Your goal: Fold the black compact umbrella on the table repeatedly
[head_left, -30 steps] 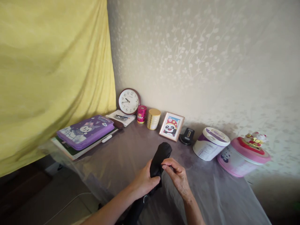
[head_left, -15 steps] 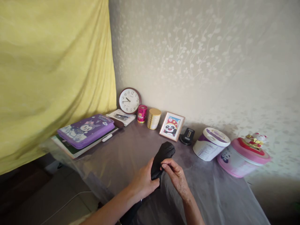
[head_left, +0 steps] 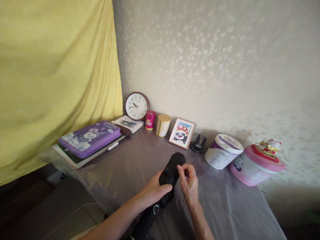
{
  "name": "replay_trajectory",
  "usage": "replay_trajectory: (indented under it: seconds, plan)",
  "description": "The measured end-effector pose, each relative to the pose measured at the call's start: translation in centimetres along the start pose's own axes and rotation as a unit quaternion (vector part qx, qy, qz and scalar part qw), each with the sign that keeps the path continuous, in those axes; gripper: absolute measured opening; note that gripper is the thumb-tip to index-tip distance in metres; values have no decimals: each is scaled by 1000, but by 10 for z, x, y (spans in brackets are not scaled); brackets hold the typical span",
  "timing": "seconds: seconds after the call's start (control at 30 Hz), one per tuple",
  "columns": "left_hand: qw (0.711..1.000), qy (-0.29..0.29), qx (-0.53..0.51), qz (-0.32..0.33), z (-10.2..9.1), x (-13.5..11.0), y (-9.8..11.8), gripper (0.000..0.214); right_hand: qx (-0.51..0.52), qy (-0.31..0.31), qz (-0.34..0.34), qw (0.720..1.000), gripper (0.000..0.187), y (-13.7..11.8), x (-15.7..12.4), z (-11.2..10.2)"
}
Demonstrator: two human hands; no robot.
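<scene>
My left hand (head_left: pixel 153 191) is clamped around the folded black umbrella (head_left: pixel 171 175), which is held just above the middle of the worktop (head_left: pixel 225 206), its lower end pointing toward me. My right hand (head_left: pixel 188 183) has just lifted off the fabric. It now sits just beside the umbrella, thumb and fingertips drawn together, holding nothing.

Along the rear edge stand a framed panda picture (head_left: pixel 182 133), a gold-lidded canister (head_left: pixel 163 125) and a red tin (head_left: pixel 150 120). Toward the right end are a white-lidded canister (head_left: pixel 221 155) and a pink canister (head_left: pixel 255 168). At the rear left corner are a purple pencil case (head_left: pixel 89 139) and a round clock (head_left: pixel 136 106) with legible numerals. The other labels are too small to read.
</scene>
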State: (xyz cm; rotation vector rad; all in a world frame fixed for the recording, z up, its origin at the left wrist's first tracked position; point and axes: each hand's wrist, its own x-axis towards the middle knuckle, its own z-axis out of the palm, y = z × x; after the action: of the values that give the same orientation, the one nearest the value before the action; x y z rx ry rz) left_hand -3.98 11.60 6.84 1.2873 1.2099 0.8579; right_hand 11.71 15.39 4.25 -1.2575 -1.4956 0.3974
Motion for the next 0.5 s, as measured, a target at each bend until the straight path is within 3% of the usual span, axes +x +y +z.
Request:
replay_trajectory:
  seconds: [0.07,0.13,0.2,0.3,0.4,0.5]
  plan:
    - [1000,4,-25,-14,1,0,2,37,36,27,91,995,27,2,1,0]
    - [1000,6,-18,15,3,-1,3,40,119,-6,174,978,37,1,0,3]
    - [997,-4,24,70,7,-4,0,50,214,-43,248,944,43,-3,-2,9]
    - [981,-14,142,129,11,-8,-8,71,323,-27,345,881,42,-8,-4,15]
    - [966,-14,216,140,15,-12,-13,80,396,-18,383,834,45,-8,-2,12]
    - [983,-40,146,102,18,-17,-8,82,417,-33,364,832,53,-6,0,4]
